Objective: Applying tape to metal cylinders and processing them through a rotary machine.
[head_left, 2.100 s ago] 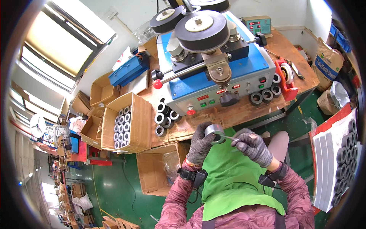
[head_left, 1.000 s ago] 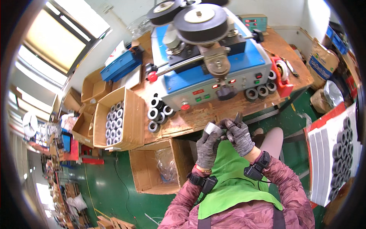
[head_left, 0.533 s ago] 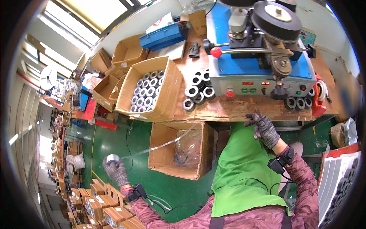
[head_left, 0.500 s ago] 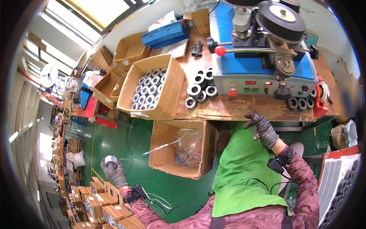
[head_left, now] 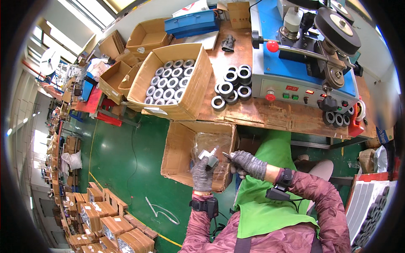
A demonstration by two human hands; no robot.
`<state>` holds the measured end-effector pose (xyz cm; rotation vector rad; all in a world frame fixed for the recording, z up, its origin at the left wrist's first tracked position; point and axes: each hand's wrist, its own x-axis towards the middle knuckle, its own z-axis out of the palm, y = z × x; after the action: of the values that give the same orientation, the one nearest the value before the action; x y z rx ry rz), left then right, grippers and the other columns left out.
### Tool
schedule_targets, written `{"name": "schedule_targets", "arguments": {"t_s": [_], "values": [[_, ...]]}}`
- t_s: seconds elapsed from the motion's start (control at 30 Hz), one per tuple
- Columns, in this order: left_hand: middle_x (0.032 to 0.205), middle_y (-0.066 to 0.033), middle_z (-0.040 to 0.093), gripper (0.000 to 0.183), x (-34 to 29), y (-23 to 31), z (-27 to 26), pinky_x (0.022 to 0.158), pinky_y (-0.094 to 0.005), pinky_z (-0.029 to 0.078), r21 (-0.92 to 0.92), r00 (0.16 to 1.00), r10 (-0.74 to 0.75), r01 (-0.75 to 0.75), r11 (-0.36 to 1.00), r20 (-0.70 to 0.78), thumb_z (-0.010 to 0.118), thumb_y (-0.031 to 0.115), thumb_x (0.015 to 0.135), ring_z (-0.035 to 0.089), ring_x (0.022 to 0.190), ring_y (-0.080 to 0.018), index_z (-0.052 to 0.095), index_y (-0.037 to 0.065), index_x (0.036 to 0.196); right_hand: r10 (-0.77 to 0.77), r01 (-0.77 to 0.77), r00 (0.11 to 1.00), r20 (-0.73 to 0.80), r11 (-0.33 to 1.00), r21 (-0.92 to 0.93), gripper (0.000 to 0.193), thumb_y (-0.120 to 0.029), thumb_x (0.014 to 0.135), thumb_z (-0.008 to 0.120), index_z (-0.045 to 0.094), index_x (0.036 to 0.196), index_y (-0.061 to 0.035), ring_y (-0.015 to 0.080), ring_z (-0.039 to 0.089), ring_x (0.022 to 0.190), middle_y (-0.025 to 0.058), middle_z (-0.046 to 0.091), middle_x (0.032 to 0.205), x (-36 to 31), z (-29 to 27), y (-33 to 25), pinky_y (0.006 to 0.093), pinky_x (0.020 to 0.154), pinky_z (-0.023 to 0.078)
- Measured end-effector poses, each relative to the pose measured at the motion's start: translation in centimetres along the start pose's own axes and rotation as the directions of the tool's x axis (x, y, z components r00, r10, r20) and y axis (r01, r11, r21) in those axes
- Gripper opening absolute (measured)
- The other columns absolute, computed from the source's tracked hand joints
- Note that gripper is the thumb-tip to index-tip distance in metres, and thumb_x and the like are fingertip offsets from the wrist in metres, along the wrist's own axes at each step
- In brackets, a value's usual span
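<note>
My left hand (head_left: 202, 177), in a grey knit glove, is closed around a grey ring-shaped roll (head_left: 212, 161) with a white piece at its top. It is held over the open carton (head_left: 175, 156) below the bench, which has clear plastic film (head_left: 204, 142) inside. Just to the right, my gloved right hand (head_left: 249, 164) is closed on a thin, dark, pointed tool (head_left: 226, 155). Its tip points at the roll, with a small gap between them. The tool's exact kind is too small to tell.
On the bench (head_left: 274, 111) stand a carton (head_left: 139, 99) packed with grey rings, a stack of loose black rings (head_left: 225, 87) and a blue machine (head_left: 280, 63) with rollers. A blue toolbox (head_left: 192, 24) sits behind. Taped cartons (head_left: 114, 227) and a clear strip (head_left: 162, 213) are on the floor.
My left hand has swung in from the far left with the roll, over the carton. The right hand has come down and left from the bench edge. A clear strip now lies on the floor.
</note>
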<state>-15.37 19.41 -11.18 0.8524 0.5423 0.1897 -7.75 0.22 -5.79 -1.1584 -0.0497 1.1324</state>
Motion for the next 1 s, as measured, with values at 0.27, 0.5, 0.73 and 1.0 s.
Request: {"name": "schedule_targets", "arguments": {"t_s": [0.27,0.5,0.73,1.0], "values": [[0.102,-0.0152,0.057,0.031,-1.9,0.1,2.4,0.081,-0.0385,0.050,0.367,0.984,0.131,-0.168,0.915,0.124,0.057,0.017,0.083,0.058,0.094,-0.0257,0.055,-0.008,0.100,0.087,-0.087,0.996,-0.037,0.996,0.006,0.039,-0.043,0.090,0.044,0.053,0.088,-0.0049,0.0092,0.039,0.034,0.0038,0.053,0.056,0.6,1.9,-0.9,0.0235,0.034,0.039],[0.096,-0.0136,0.060,0.029,-2.4,0.5,3.2,0.077,-0.0348,0.051,0.022,0.999,0.034,-0.035,0.999,0.025,0.057,0.015,0.083,0.060,0.087,-0.0231,0.057,-0.008,0.100,0.115,-0.112,0.992,-0.057,0.992,0.053,0.036,-0.040,0.090,0.046,0.055,0.083,-0.0056,0.0095,0.041,0.035,0.0037,0.052,0.056,0.1,1.3,-0.4,0.0234,0.034,0.038],[0.100,-0.0151,0.057,0.042,-1.8,0.0,2.5,0.079,-0.0412,0.051,0.192,0.998,0.037,-0.045,0.980,0.043,0.063,0.022,0.078,0.058,0.093,-0.0264,0.052,-0.009,0.105,-0.184,0.179,0.973,-0.139,0.983,-0.045,0.033,-0.033,0.090,0.048,0.053,0.075,-0.0040,0.0106,0.043,0.036,0.0020,0.047,0.053,0.7,-0.7,-0.7,0.0242,0.034,0.039],[0.094,-0.0093,0.059,0.033,-1.8,0.8,3.7,0.075,-0.0387,0.051,0.008,1.000,-0.016,0.016,1.000,-0.014,0.062,0.016,0.078,0.059,0.086,-0.0228,0.052,-0.001,0.104,-0.724,-0.222,0.548,-0.418,0.356,-0.908,0.022,-0.031,0.080,0.056,0.057,0.084,-0.0090,0.0315,0.057,0.081,0.0126,0.061,0.085,-4.8,-17.0,-3.3,0.0425,0.070,0.045]]}}
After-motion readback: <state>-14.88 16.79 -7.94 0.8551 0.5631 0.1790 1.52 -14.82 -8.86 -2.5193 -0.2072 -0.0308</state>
